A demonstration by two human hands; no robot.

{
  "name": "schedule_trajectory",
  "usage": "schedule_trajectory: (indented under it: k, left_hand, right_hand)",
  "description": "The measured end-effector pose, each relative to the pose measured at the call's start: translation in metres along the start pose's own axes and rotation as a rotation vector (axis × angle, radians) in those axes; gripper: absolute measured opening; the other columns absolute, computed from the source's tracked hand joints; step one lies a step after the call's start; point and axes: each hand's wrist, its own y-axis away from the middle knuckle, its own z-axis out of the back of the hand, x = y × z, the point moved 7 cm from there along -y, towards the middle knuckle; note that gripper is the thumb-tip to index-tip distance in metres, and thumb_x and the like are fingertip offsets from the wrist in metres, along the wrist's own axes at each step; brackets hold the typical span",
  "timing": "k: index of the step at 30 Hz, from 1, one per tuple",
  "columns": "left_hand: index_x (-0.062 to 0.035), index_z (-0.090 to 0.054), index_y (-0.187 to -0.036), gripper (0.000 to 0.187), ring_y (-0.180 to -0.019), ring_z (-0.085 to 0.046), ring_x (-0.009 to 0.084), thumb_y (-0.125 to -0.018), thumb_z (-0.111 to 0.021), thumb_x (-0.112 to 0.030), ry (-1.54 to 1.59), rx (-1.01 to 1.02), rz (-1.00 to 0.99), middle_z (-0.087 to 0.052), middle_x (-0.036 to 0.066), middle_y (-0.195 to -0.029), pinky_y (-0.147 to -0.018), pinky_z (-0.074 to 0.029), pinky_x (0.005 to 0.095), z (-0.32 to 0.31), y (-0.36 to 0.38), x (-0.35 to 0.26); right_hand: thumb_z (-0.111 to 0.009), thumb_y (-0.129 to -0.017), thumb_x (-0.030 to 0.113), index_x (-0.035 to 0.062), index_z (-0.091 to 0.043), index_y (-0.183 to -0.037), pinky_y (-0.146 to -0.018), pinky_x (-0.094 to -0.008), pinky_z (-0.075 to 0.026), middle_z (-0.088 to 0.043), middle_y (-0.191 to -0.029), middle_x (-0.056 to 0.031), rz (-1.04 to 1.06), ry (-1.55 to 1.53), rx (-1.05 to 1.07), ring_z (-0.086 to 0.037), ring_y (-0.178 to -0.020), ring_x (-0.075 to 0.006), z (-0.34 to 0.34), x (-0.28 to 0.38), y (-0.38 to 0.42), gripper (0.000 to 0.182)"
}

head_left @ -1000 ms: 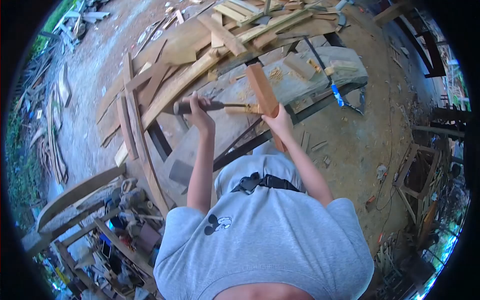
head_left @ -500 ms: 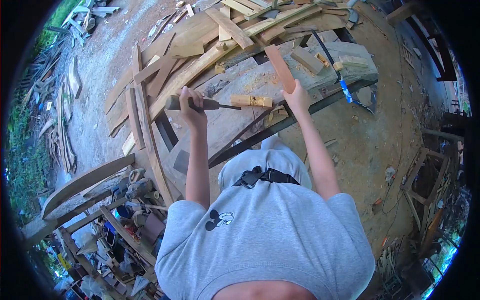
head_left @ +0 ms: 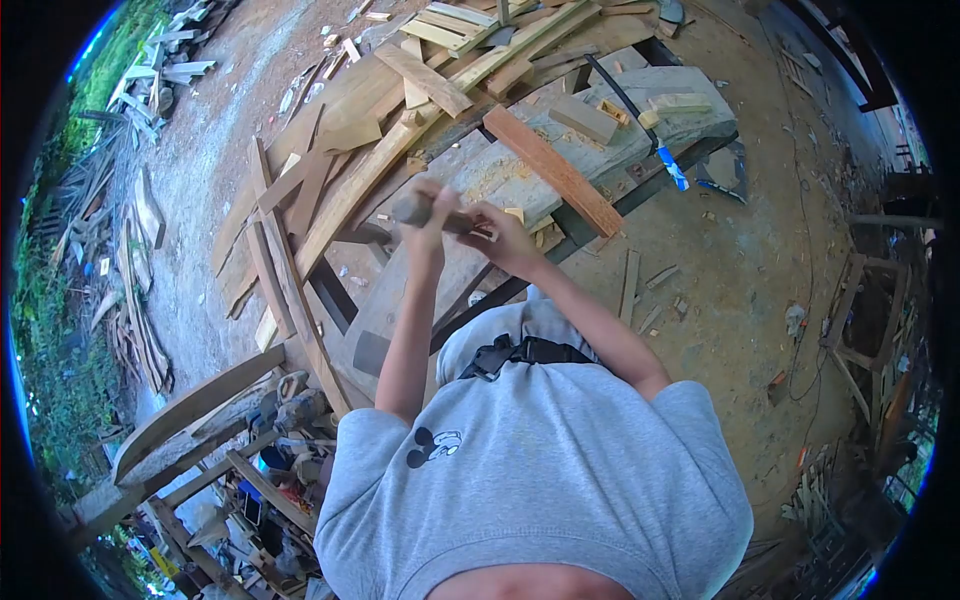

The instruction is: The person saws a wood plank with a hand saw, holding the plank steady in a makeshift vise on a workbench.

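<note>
My left hand (head_left: 428,225) is wrapped around the wooden handle of a chisel (head_left: 460,222), held above the bench with its rounded butt end to the left. My right hand (head_left: 508,242) closes on the front of the same chisel, and its fingers hide most of the blade. Just beyond my right fingers a small pale wood block (head_left: 514,214) shows in part on the workbench (head_left: 470,170). To the right of it, a reddish-brown board (head_left: 555,170) lies slantwise across the bench, with its near end reaching past the front edge.
A short wood block (head_left: 585,120) and a saw with a blue-wrapped handle (head_left: 672,168) lie at the bench's right. Long planks (head_left: 360,165) are piled behind and to the left. Scrap wood and clutter (head_left: 250,500) fill the lower left.
My right hand has let go of the reddish-brown board, which now lies on the bench. That hand has moved left onto the chisel. My left hand has shifted slightly right with the chisel.
</note>
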Motion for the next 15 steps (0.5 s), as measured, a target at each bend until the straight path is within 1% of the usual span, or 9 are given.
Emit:
schedule_trajectory:
  k: [1,3,4,7,8,9,11,12,15]
  left_hand:
    - [-0.0029,-0.049,-0.080,0.016,-0.076,-0.053,0.0148,-0.082,-0.053,-0.019,-0.002,0.003,0.002,-0.053,0.006,-0.079,-0.069,-0.042,0.0289,0.000,-0.004,0.005]
    - [-0.0014,-0.051,-0.094,0.039,-0.093,-0.050,0.0173,-0.086,-0.042,-0.039,0.195,0.260,-0.167,-0.053,0.009,-0.098,-0.082,-0.038,0.0317,-0.018,-0.013,-0.001]
    - [-0.0012,-0.050,-0.104,0.065,-0.107,-0.043,0.0195,-0.085,-0.024,-0.058,0.056,0.360,-0.075,-0.049,0.011,-0.108,-0.089,-0.033,0.0372,-0.014,-0.017,0.013]
    - [-0.0022,-0.049,-0.108,0.060,-0.109,-0.041,0.0190,-0.088,-0.023,-0.052,-0.078,0.403,0.136,-0.046,0.010,-0.116,-0.092,-0.030,0.0385,0.002,-0.020,0.055]
    - [-0.0043,-0.049,-0.112,0.055,-0.110,-0.039,0.0220,-0.088,-0.027,-0.048,-0.309,0.232,0.242,-0.043,0.011,-0.119,-0.093,-0.029,0.0384,0.032,-0.023,0.104]
    - [-0.0043,-0.049,-0.112,0.055,-0.110,-0.039,0.0220,-0.088,-0.027,-0.048,-0.310,0.232,0.241,-0.043,0.011,-0.119,-0.093,-0.029,0.0384,0.036,-0.022,0.104]
    - [-0.0048,-0.053,-0.110,0.048,-0.113,-0.033,0.0266,-0.084,-0.040,-0.043,-0.735,0.530,0.086,-0.042,0.014,-0.119,-0.097,-0.026,0.0362,0.025,-0.012,0.101]
    - [-0.0082,-0.057,-0.104,0.038,-0.111,-0.036,0.0290,-0.076,-0.057,-0.034,-0.945,0.480,0.054,-0.044,0.012,-0.117,-0.093,-0.031,0.0385,0.025,-0.006,0.099]
    - [-0.0091,-0.057,-0.102,0.041,-0.107,-0.039,0.0296,-0.065,-0.068,-0.023,-1.047,0.502,-0.083,-0.047,0.010,-0.114,-0.090,-0.035,0.0405,0.021,0.006,0.099]
  right_hand:
    - [-0.065,-0.074,0.012,0.0034,-0.050,-0.101,-0.082,-0.0288,-0.042,-0.056,-0.095,-0.0085,-0.023,0.021,-0.041,-0.054,-0.092,-0.0163,0.008,0.001,0.002,0.032]
    - [-0.063,-0.076,0.005,0.0015,-0.049,-0.097,-0.076,-0.0260,-0.044,-0.057,-0.088,-0.0044,-0.069,0.065,-0.118,-0.056,-0.084,-0.0126,0.024,0.003,0.008,0.025]
    - [-0.061,-0.076,0.004,0.0018,-0.049,-0.096,-0.069,-0.0240,-0.045,-0.057,-0.082,-0.0043,-0.109,0.065,-0.146,-0.056,-0.076,-0.0108,0.032,-0.010,0.011,0.023]
    - [-0.058,-0.078,0.002,0.0027,-0.048,-0.097,-0.059,-0.0201,-0.043,-0.054,-0.077,-0.0037,-0.079,-0.081,-0.218,-0.054,-0.067,-0.0080,0.055,-0.009,0.017,0.021]
    - [-0.057,-0.079,0.004,0.0033,-0.047,-0.101,-0.052,-0.0168,-0.039,-0.051,-0.072,-0.0004,-0.128,-0.274,-0.239,-0.049,-0.061,-0.0041,0.061,-0.018,0.019,0.024]
    - [-0.057,-0.079,0.004,0.0033,-0.047,-0.101,-0.052,-0.0168,-0.039,-0.051,-0.072,-0.0004,-0.127,-0.274,-0.238,-0.049,-0.061,-0.0041,0.061,-0.016,0.020,0.024]
    - [-0.055,-0.080,0.003,0.0036,-0.047,-0.101,-0.047,-0.0153,-0.035,-0.050,-0.072,0.0011,-0.045,-0.310,-0.337,-0.045,-0.057,-0.0019,0.068,-0.004,0.023,0.023]
    - [-0.057,-0.079,0.005,0.0030,-0.049,-0.098,-0.042,-0.0156,-0.030,-0.048,-0.072,0.0017,-0.091,-0.439,-0.354,-0.042,-0.052,-0.0008,0.067,-0.002,0.026,0.020]
    - [-0.059,-0.079,0.009,0.0035,-0.052,-0.091,-0.041,-0.0163,-0.027,-0.046,-0.066,0.0031,-0.161,-0.441,-0.263,-0.039,-0.048,-0.0005,0.066,0.010,0.026,0.015]
